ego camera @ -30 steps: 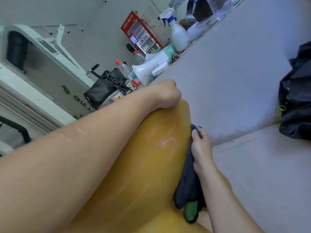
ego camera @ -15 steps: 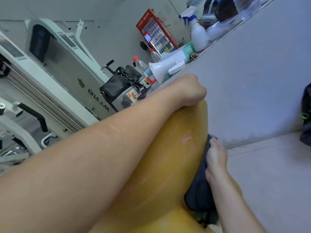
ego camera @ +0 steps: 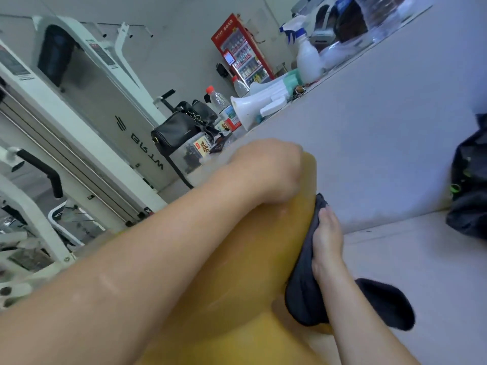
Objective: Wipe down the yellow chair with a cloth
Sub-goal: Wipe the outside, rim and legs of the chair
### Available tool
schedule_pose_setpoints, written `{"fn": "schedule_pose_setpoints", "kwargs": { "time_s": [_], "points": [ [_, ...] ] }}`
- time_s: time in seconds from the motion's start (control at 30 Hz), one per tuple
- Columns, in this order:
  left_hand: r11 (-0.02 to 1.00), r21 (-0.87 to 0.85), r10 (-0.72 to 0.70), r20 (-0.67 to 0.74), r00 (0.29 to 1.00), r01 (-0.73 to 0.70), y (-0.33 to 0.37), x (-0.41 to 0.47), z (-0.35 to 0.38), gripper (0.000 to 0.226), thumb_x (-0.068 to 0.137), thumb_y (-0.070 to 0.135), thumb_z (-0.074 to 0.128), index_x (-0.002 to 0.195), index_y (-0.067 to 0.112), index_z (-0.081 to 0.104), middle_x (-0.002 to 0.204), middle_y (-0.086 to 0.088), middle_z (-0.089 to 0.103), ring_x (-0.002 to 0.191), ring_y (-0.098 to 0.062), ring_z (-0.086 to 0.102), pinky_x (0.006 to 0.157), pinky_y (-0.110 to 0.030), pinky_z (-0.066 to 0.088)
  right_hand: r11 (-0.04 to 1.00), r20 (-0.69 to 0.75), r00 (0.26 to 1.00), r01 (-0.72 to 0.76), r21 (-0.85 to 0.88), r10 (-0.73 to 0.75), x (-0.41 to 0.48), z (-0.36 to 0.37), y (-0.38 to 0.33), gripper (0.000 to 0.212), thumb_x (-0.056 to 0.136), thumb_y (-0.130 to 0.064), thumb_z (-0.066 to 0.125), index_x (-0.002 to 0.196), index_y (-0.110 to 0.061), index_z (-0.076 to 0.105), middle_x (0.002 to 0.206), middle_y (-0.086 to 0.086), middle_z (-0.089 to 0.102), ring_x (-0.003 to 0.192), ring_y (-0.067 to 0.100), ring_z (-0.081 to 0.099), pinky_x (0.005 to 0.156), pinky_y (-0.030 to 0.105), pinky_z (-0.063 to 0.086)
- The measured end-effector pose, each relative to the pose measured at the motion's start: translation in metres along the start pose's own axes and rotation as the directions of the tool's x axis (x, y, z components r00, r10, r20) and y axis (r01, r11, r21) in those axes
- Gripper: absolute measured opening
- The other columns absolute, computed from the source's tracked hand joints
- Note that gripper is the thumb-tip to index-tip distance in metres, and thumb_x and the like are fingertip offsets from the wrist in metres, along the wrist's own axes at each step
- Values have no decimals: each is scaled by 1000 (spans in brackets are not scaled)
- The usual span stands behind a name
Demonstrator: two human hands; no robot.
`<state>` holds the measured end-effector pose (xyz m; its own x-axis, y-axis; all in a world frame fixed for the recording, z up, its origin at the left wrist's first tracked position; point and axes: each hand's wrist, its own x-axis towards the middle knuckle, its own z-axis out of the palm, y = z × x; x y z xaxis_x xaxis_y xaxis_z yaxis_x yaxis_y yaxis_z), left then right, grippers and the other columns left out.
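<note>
The yellow chair (ego camera: 237, 259) fills the lower middle of the view, its glossy backrest rising to a rounded top. My left hand (ego camera: 268, 169) grips that top edge, fingers curled over the far side. My right hand (ego camera: 326, 241) holds a dark cloth (ego camera: 303, 291) against the backrest's right edge, with the fingers pointing up along it and the thumb hidden. The cloth's loose end (ego camera: 384, 304) hangs out to the right below my forearm.
A pale grey counter front (ego camera: 382, 127) stands close behind the chair. On its top are a white megaphone (ego camera: 253, 109), a spray bottle (ego camera: 307, 59), a water bottle (ego camera: 221, 104) and a black handbag (ego camera: 176, 133). A dark bag (ego camera: 469, 193) lies at right, white gym machines (ego camera: 79, 114) at left.
The view has swung a little. My right hand shifts slightly along the backrest's right edge with the cloth, and the loose end now shows beside my forearm. My left hand keeps its grip.
</note>
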<state>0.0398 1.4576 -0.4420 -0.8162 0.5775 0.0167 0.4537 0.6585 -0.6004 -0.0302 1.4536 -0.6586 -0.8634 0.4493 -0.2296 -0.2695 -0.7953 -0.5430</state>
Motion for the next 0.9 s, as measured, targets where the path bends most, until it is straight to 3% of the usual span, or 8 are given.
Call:
{"fn": "schedule_pose_setpoints", "kwargs": {
  "time_s": [0.13, 0.23, 0.33, 0.47, 0.6, 0.7, 0.8, 0.9],
  "points": [
    [993, -106, -59, -131, 990, 45, -7, -16, 7, 39, 83, 19, 53, 122, 25, 55, 119, -4, 63, 108, -33, 57, 86, -45, 51, 995, -26, 995, -98, 26, 99, -6, 1, -2, 33, 102, -20, 34, 124, -11, 58, 123, 11, 61, 113, 27, 57, 100, 42, 46],
    [984, -173, -85, -224, 971, 47, -5, -11, 9, 25, 79, 18, 43, 95, 20, 62, 95, -6, 66, 91, -35, 59, 73, -40, 51, 982, -2, 982, 189, 5, -189, -31, 25, -48, 33, 101, -11, 37, 126, -14, 59, 128, 2, 60, 112, 11, 55, 96, 24, 44],
    [966, -254, -98, -244, 965, 34, -9, -9, 4, 16, 80, 19, 43, 65, 15, 47, 66, -4, 48, 73, -30, 49, 55, -33, 34, 851, 137, 849, 522, -64, -510, -57, 53, -82, 37, 92, -15, 45, 126, -17, 60, 130, -1, 60, 121, 8, 53, 103, 21, 40],
    [948, -318, -105, -262, 959, 17, -9, -15, 1, 19, 80, 17, 46, 77, 10, 64, 69, -7, 58, 77, -31, 53, 62, -35, 45, 741, 225, 750, 657, -141, -622, -50, 47, -82, 33, 95, -12, 43, 124, -24, 53, 123, -10, 59, 114, 1, 53, 100, 20, 40],
    [933, -356, -158, -281, 947, 50, -3, -21, 1, 32, 76, 12, 47, 97, 9, 70, 103, -9, 70, 97, -32, 59, 83, -42, 52, 956, 37, 968, 253, -149, -250, -28, 12, -21, 37, 103, -24, 34, 137, -22, 47, 137, -6, 51, 124, 12, 49, 109, 31, 37],
    [931, -357, -181, -277, 944, 74, 0, -19, 0, 36, 73, 13, 48, 102, 11, 69, 106, -8, 67, 99, -31, 59, 85, -40, 51, 984, 2, 986, -168, -56, 169, -40, -8, 29, 43, 101, -31, 31, 138, -17, 47, 137, 10, 53, 122, 30, 53, 106, 49, 42],
    [944, -323, -78, -422, 903, -70, 7, -27, 3, 36, 73, 9, 49, 102, 17, 69, 105, -5, 67, 102, -28, 58, 82, -35, 49, 969, -72, 966, -247, -1, 246, -48, -6, 24, 34, 100, -23, 37, 125, -12, 57, 120, 18, 62, 108, 36, 61, 97, 53, 49],
    [883, -312, 60, -666, 743, -350, 35, -58, 47, 29, 70, 5, 49, 86, 14, 71, 83, -4, 68, 83, -29, 59, 71, -39, 49, 984, -24, 992, -124, -126, 122, -56, -8, -13, 24, 94, -15, 50, 114, -8, 63, 105, 15, 68, 99, 33, 65, 84, 45, 56]
  ]
}}
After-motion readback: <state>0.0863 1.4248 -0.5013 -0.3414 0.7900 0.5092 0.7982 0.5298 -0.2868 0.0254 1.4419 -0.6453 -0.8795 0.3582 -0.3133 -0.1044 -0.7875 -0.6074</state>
